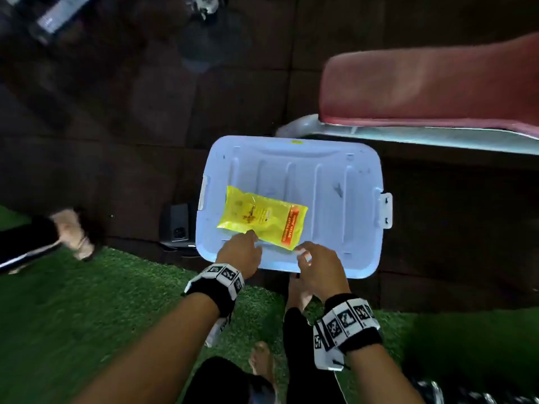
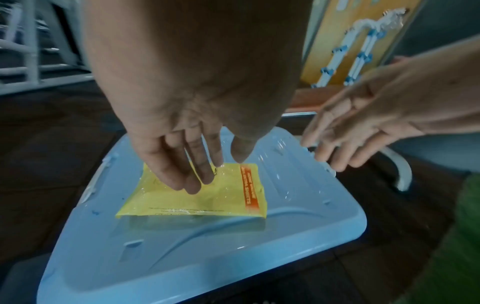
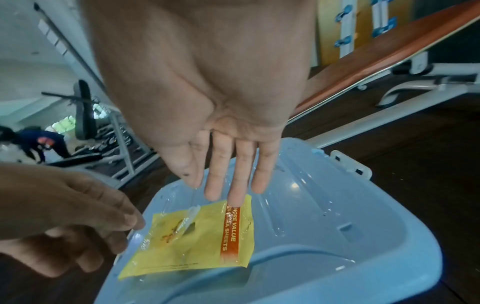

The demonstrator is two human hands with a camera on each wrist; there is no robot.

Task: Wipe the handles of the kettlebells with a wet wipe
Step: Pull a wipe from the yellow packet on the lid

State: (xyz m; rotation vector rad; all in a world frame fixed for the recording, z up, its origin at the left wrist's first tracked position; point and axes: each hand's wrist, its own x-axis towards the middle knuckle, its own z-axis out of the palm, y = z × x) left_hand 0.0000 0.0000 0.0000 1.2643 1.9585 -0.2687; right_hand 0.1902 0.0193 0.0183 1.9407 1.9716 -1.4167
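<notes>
Head view: yellow wet-wipe pack (image 1: 262,218) lies mid-frame on blue bin lid (image 1: 335,182) | left hand (image 1: 240,255), right hand (image 1: 320,266) hover, fingers relaxed, empty | right wrist view: distant person (image 3: 39,144), far left.

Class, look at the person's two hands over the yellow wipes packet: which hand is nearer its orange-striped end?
The right hand is nearer. Its straight fingers reach the orange stripe of the wipes packet, while the left hand hovers over the plain yellow end.
</notes>
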